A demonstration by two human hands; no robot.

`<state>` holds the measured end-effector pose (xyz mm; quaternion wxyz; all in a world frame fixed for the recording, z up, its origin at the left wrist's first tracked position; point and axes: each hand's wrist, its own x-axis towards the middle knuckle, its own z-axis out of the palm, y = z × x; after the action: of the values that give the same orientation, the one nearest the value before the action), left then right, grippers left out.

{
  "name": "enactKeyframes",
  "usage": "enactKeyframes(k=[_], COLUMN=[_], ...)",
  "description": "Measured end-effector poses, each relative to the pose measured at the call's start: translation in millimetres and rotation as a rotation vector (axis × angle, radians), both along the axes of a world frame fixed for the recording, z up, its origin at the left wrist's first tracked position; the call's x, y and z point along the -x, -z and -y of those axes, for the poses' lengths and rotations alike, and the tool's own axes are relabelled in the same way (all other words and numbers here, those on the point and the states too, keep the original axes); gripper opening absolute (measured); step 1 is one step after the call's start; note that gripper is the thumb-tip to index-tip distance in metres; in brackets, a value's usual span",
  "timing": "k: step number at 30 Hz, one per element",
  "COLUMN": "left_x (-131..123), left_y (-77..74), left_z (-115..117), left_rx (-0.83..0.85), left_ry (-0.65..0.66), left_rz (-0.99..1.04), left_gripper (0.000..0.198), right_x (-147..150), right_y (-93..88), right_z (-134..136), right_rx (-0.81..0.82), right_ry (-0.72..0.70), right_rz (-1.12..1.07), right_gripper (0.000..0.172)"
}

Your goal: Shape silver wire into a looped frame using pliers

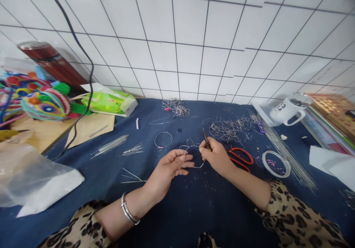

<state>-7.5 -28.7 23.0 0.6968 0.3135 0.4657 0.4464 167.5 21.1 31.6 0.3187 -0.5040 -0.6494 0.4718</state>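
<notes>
One left hand [165, 172] and one right hand [217, 157] pinch one wire loop [197, 167], the right's fingers [205, 153] also clamping one tool [206, 138].

A thin, silvery wire ring [197, 167] hangs between the left hand [172, 163] and the right hand [219, 156], pinched by the fingertips of both. It is roughly round, with fine loose loops straying above and below it and small pale bits near the right fingers. Dark, narrow pliers [206, 139] stick up from the right hand's grip, tip pointing away from the wrist.
</notes>
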Motion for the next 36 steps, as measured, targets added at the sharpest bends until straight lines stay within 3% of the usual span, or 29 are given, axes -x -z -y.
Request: enactKeyframes(k=[4,10,17,26,31,36], left_x=[5,11,8,5,8,15], left_y=[0.6,8.8,13.2,14.3,13.7,12.8], left_z=[-6,-15,-14,-10,-10,-16], left_rx=[-0.039,-0.115,-0.178,-0.252,-0.307,-0.34], left_ry=[-0.067,0.075,0.087,0.064,0.047,-0.076], left_rz=[-0.033,-0.131,-0.307,-0.394,-0.443,-0.509], left_gripper=[0.035,0.028,0.02,0.02,0.017,0.015], right_x=[2,5,7,10,6,-10], right_y=[0.2,-0.6,1.3,7.4,0.8,-15.3], right_z=[1,6,7,10,9,-5], right_rx=[0.053,0.097,0.074,-0.002,0.012,-0.162], right_ry=[-0.078,-0.196,-0.238,-0.252,-0.323,-0.366], right_rz=[0.029,0.075,0.118,0.188,0.211,0.549], right_gripper=[0.005,0.004,0.003,0.007,0.013,0.024])
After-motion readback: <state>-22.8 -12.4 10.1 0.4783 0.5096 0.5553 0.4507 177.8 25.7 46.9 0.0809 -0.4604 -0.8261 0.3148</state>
